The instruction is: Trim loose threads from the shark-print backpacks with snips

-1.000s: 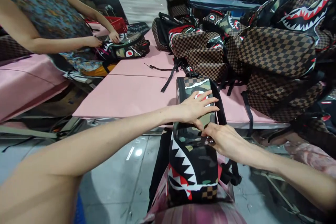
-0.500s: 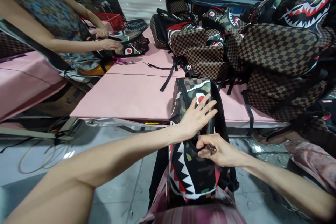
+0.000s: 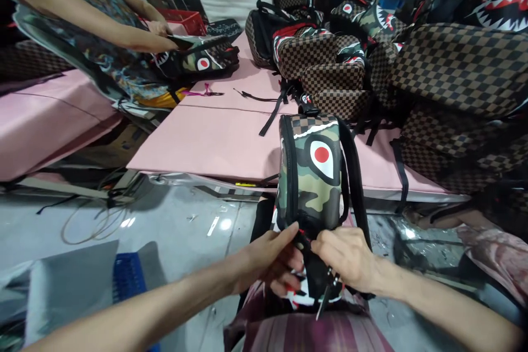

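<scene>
A small backpack point(image 3: 317, 198) with camouflage, a red-and-white eye and a dark checked top stands between my lap and the pink table's front edge. My left hand point(image 3: 280, 258) grips the fabric at its middle, thumb on top and fingers curled below. Closed against the same spot, my right hand point(image 3: 346, 258) touches the bag. From under this hand sticks a slim dark tool with a pointed metal tip, seemingly small scissors point(image 3: 325, 297). Its grip is partly hidden. A red bit shows between the hands. The lower shark-teeth print is partly covered.
Checked backpacks point(image 3: 325, 60) are heaped on the back and right of the pink table point(image 3: 214, 143). At the left, a co-worker's hands point(image 3: 160, 33) are at another camouflage bag point(image 3: 202, 60). A blue crate point(image 3: 127, 275) is on the floor at lower left.
My left hand has come off the bag's eye panel down to its middle and now grips fabric there. My right hand has turned over, and the pointed tool now hangs below it.
</scene>
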`<state>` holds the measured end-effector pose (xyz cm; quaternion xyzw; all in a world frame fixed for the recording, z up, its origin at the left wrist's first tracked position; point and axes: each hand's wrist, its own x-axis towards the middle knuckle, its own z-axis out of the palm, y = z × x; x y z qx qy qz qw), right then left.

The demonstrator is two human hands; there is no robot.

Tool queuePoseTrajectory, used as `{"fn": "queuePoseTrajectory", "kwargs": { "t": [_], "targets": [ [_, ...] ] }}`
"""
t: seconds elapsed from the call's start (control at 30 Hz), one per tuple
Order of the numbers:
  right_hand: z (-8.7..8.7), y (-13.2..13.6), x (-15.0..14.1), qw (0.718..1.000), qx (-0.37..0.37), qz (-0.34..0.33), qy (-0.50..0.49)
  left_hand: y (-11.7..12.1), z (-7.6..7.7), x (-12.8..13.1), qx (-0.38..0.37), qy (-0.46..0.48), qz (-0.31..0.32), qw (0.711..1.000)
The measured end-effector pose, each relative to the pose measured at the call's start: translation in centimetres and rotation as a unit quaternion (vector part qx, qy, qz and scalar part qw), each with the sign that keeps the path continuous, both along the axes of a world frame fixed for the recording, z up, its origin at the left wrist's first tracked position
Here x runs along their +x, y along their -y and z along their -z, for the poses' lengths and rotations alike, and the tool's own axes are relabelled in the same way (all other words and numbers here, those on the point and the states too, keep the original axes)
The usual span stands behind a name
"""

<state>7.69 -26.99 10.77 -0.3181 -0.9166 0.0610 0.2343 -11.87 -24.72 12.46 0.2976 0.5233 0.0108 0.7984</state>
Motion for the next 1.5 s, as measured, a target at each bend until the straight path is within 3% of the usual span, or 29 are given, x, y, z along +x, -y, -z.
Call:
{"fn": "queuePoseTrajectory", "kwargs": {
  "t": [0.1, 0.2, 0.57, 0.67, 0.73, 0.8, 0.83, 0.87, 0.9, 1.0, 1.07, 1.13, 1.23, 1.33, 1.43, 1.5],
  "targets": [
    [0.6, 0.6, -0.8, 0.997, 0.055, -0.031, 0.04, -0.4, 1.0, 1.0, -0.048, -0.008, -0.097, 0.994],
    [0.8, 1.1, -0.6, 0.993, 0.081, -0.03, 0.08, -0.9, 1.5, 1.6, -0.081, 0.026, -0.148, 0.985],
    [0.9, 2.1, 0.9, 0.991, 0.092, 0.006, 0.096, -0.2, 2.7, 2.0, -0.092, 0.14, -0.207, 0.964],
    [1.1, 1.9, 1.1, 0.993, 0.08, 0.015, 0.079, -0.2, 2.8, 1.7, -0.079, 0.132, -0.19, 0.97],
    [1.1, 1.7, 1.4, 0.994, 0.08, 0.025, 0.063, -0.3, 2.7, 1.2, -0.03, 0.11, -0.134, 0.984],
    [0.9, 1.4, 1.6, 0.995, 0.082, 0.035, 0.048, -0.7, 2.3, 0.5, 0.073, 0.066, -0.03, 0.995],
    [0.8, 1.2, 1.6, 0.995, 0.081, 0.038, 0.042, -1.0, 1.9, 0.2, 0.16, 0.037, 0.026, 0.986],
    [0.7, 1.1, 1.6, 0.995, 0.08, 0.041, 0.036, -1.5, 1.5, -0.1, 0.267, 0.004, 0.074, 0.961],
    [0.6, 1.0, 1.6, 0.996, 0.078, 0.042, 0.03, -2.1, 1.0, -0.3, 0.381, -0.032, 0.112, 0.917],
    [0.5, 0.9, 1.3, 0.996, 0.081, 0.044, 0.02, -4.2, -0.1, -0.2, 0.667, -0.087, 0.199, 0.713],
    [0.5, 0.9, 1.2, 0.995, 0.084, 0.051, 0.017, -5.3, -0.3, 0.3, 0.75, -0.069, 0.275, 0.597],
    [0.5, 0.8, 1.2, 0.995, 0.071, 0.07, 0.008, -5.8, 0.0, 0.8, 0.78, -0.049, 0.332, 0.528],
    [0.5, 0.2, 1.3, 0.991, 0.038, 0.127, -0.033, -5.6, 0.8, 1.4, 0.793, -0.062, 0.361, 0.486],
    [0.6, -0.7, 1.0, 0.977, 0.008, 0.188, -0.103, -5.3, 1.1, 1.5, 0.801, -0.114, 0.335, 0.483],
    [1.1, -1.9, 1.1, 0.949, -0.024, 0.225, -0.22, -6.1, 0.0, 1.1, 0.798, -0.134, 0.231, 0.54],
    [1.3, -3.1, 1.5, 0.914, -0.041, 0.273, -0.299, -7.7, -1.3, 0.9, 0.791, -0.147, 0.096, 0.586]
  ]
}}
